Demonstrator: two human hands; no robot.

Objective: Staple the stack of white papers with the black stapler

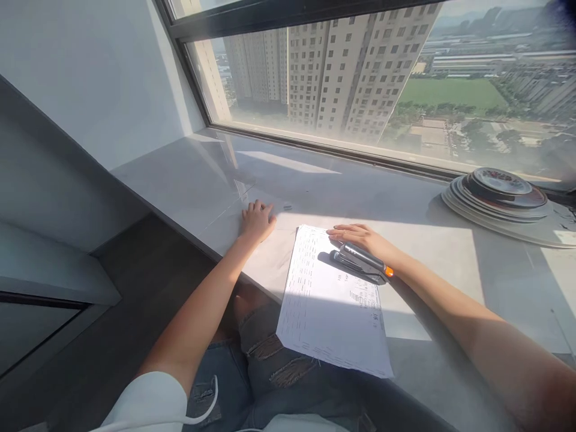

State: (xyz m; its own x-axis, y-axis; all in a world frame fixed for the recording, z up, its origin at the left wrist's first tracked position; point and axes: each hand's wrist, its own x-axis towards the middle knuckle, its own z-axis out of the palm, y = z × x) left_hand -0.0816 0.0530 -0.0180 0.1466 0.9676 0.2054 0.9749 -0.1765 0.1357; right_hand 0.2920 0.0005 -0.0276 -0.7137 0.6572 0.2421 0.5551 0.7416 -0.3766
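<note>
My left hand (pixel 258 222) rests on the pale stone sill, fingers loosely spread and slightly bent, with nothing seen in it. Just right of its fingertips lie small dark slivers (pixel 288 207), too small to make out. A stack of white paper sheets (pixel 333 324) with printed or written lines lies partly over the sill's near edge. On the sheets sits a black and grey stapler (pixel 362 261) with an orange end. Beside it, my right hand (pixel 362 237) lies flat across the sheets' far right corner, fingers stretched out. The stapler is close to its palm side, not gripped.
Plates (pixel 499 195) are stacked on the sill at the right, by the window. The window frame (pixel 315 153) runs along the back. A white cable (pixel 211 402) crosses my lap. The sill's near edge (pixel 180 225) drops to a dark floor on the left.
</note>
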